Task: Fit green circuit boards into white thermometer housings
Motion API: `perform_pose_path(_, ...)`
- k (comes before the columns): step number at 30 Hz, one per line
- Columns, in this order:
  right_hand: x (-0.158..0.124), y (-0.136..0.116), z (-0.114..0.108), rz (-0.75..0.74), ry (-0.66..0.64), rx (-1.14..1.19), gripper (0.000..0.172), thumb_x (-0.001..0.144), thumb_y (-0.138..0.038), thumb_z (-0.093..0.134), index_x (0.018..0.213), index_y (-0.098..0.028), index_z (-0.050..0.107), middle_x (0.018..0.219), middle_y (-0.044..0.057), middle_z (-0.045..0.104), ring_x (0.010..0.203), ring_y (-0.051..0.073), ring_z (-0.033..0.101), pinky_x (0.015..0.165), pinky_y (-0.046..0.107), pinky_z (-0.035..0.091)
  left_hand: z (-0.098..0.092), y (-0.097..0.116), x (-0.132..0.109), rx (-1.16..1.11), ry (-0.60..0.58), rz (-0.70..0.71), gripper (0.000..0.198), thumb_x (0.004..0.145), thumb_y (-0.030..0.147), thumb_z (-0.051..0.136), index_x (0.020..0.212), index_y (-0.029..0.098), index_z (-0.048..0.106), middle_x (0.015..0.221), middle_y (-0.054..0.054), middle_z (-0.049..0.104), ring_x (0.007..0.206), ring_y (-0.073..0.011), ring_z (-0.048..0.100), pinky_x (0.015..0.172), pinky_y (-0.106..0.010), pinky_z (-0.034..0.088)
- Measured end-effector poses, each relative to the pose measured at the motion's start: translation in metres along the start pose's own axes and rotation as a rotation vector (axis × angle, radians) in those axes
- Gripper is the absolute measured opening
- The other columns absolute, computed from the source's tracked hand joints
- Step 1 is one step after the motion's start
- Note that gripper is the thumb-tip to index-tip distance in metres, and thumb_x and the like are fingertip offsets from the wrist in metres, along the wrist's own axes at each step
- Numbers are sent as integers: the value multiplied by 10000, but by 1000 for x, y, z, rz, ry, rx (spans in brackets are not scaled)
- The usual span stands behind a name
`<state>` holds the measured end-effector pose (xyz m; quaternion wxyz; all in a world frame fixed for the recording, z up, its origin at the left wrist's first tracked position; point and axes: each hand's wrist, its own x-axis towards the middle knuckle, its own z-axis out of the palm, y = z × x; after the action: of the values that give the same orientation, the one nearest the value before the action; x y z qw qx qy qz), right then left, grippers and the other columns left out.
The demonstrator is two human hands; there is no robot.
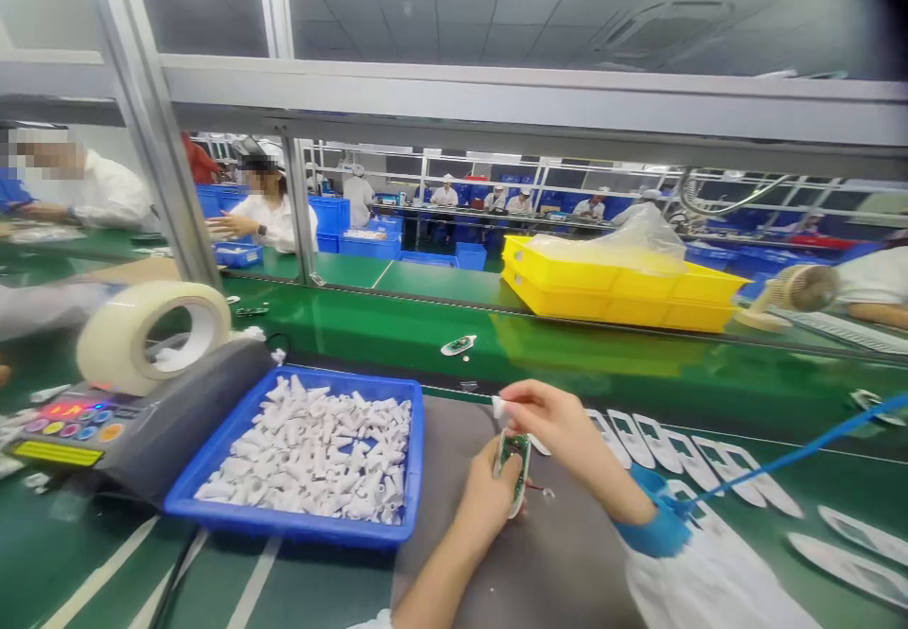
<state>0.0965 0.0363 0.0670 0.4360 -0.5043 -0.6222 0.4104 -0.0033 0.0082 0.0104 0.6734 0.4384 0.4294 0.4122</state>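
My left hand (486, 497) grips a small white housing with a green circuit board (514, 466) inside, held upright over a grey mat (560, 553). My right hand (560, 421) hovers just above it, thumb and forefinger pinched on a small white piece (498, 408). A blue strap with a blue coiled cord (780, 459) wraps my right wrist. Left of my hands stands a blue tray (415, 440) filled with several small white pieces.
A tape dispenser machine (134, 421) with a large tape roll (152, 331) sits at the left. White housings (681, 445) lie in a row on the green bench to the right. Stacked yellow bins (617, 293) stand beyond a green conveyor. Other people work at benches behind.
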Motion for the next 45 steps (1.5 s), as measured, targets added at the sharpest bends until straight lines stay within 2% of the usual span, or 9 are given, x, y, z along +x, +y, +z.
perform_pose_path(4,-18,59,-62,158,349,260,269,564,-337,692,752,-156,627,610,20,627,638,169,592,675,293,490,9,2,-3,17,-132,15,426,754,367,475,1115,142,466,575,29,520,383,-50,429,411,-206,419)
perform_pose_path(7,-29,80,-77,237,268,495,265,553,-314,716,753,-153,649,634,20,623,664,150,575,739,303,469,12,1,-6,-19,-256,-8,537,691,452,507,1122,136,466,578,18,525,401,-59,447,420,-211,437)
perform_pose_path(11,-36,76,-76,237,16,665,198,630,-262,681,790,-148,649,667,14,598,678,115,540,749,282,441,12,-5,-3,-52,-324,-63,552,688,451,511,1132,127,458,557,8,527,381,-65,449,390,-201,422)
perform_pose_path(19,-41,68,-66,275,-187,872,78,685,-196,643,730,-135,627,619,-16,532,600,70,487,651,220,412,11,-5,-3,-144,-375,-121,436,742,306,446,1119,89,476,482,13,493,333,-57,394,349,-203,408)
perform_pose_path(24,-43,68,-64,292,-106,980,198,680,-174,649,874,-181,608,708,-10,574,672,93,522,723,267,408,8,-2,-3,-102,-360,-113,413,750,288,418,1107,92,483,499,10,506,306,-53,396,313,-192,404)
perform_pose_path(27,-43,67,-62,296,-101,1022,177,688,-188,641,863,-179,615,716,-17,568,671,92,521,728,272,406,8,-2,-3,-2,-369,-105,413,751,305,416,1108,107,481,509,7,520,304,-56,417,288,-170,386)
perform_pose_path(35,-42,70,-57,273,8,882,208,638,-207,681,837,-175,632,837,31,608,780,139,540,792,303,385,14,-2,-4,183,-210,-42,418,744,353,407,1115,168,458,531,21,513,324,-53,410,269,-143,361)
perform_pose_path(40,-43,67,-58,250,-12,902,265,656,-226,663,916,-204,617,858,17,590,803,145,531,800,331,391,13,-3,-5,265,-181,-8,412,745,341,414,1120,176,458,550,24,493,345,-47,399,272,-133,351)
perform_pose_path(45,-43,65,-58,258,52,750,192,638,-251,676,804,-161,643,760,29,586,738,148,524,738,312,416,13,-3,-5,247,-182,-26,418,739,328,420,1121,163,462,550,16,496,346,-51,396,278,-136,351)
